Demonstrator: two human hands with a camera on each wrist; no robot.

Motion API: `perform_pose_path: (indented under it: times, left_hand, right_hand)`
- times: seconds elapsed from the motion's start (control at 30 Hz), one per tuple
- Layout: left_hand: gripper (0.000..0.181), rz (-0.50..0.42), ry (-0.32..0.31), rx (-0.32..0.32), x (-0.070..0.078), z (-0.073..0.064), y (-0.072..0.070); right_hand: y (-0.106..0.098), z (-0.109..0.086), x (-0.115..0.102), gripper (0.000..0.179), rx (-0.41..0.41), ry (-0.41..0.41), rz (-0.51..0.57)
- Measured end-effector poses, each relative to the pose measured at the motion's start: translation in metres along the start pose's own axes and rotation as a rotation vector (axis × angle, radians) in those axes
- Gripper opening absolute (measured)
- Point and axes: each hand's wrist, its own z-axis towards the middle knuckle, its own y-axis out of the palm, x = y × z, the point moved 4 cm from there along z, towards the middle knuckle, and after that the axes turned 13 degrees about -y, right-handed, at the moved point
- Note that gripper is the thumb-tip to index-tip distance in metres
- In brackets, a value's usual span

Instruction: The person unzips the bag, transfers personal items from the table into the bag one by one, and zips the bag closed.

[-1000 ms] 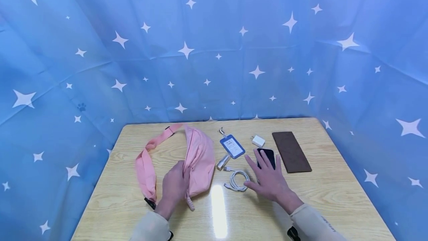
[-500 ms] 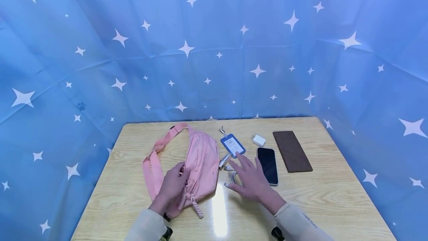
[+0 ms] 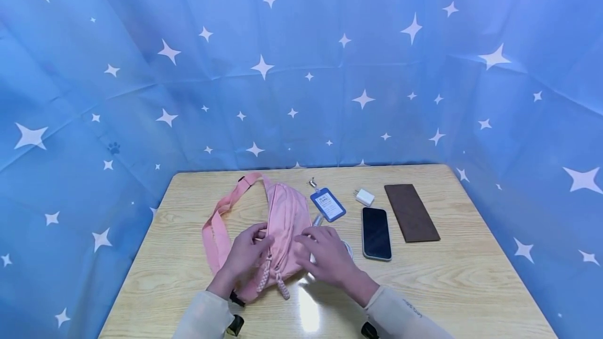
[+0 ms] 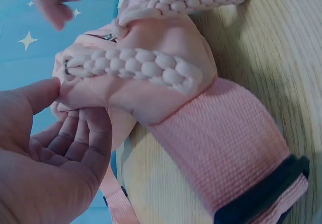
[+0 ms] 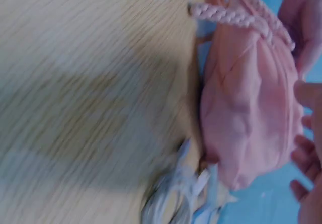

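Observation:
A pink waist bag (image 3: 296,208) stands on the table, its braided zipper pulls (image 4: 138,68) hanging at the near end. My left hand (image 3: 245,255) grips the bag's left edge, thumb on the near face and fingers behind it, as the left wrist view shows. The webbing strap (image 3: 215,229) loops out to the left and back. My right hand (image 3: 327,255) hovers at the bag's right side with loosely bent fingers and holds nothing; whether its fingertips touch the fabric I cannot tell. In the right wrist view, the zipper line (image 5: 282,78) runs along the bag.
Right of the bag lie a blue card holder (image 3: 328,205), a white charger plug (image 3: 365,197), a phone (image 3: 376,234) and a flat brown case (image 3: 412,213). My right hand partly hides a coiled white cable (image 3: 348,249) and a small silver tube (image 3: 317,219).
My right hand has moved left from over the phone, past the cable, to the bag. The bag has shifted slightly right and turned, bringing its zipper pulls into view; my left hand stays at its edge.

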Motion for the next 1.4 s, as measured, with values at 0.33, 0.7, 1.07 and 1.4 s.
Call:
perform_pose_path:
  times: [0.33, 0.7, 1.07, 1.4]
  left_hand:
    - [0.038, -0.033, 0.001, -0.049, -0.001, 0.001, 0.001]
    - [0.037, -0.132, -0.010, -0.130, -0.005, 0.002, 0.002]
    - [0.036, -0.174, -0.025, -0.136, 0.004, -0.004, 0.000]
    - [0.038, -0.152, -0.002, -0.175, -0.012, 0.000, 0.001]
  right_hand:
    - [0.020, 0.022, -0.033, 0.031, 0.073, -0.300, -0.016]
    - [0.034, 0.024, -0.035, 0.025, 0.132, -0.382, -0.103]
    - [0.037, 0.026, -0.034, 0.033, 0.047, -0.319, -0.125]
    - [0.035, 0.027, -0.028, 0.017, 0.067, -0.260, -0.076]
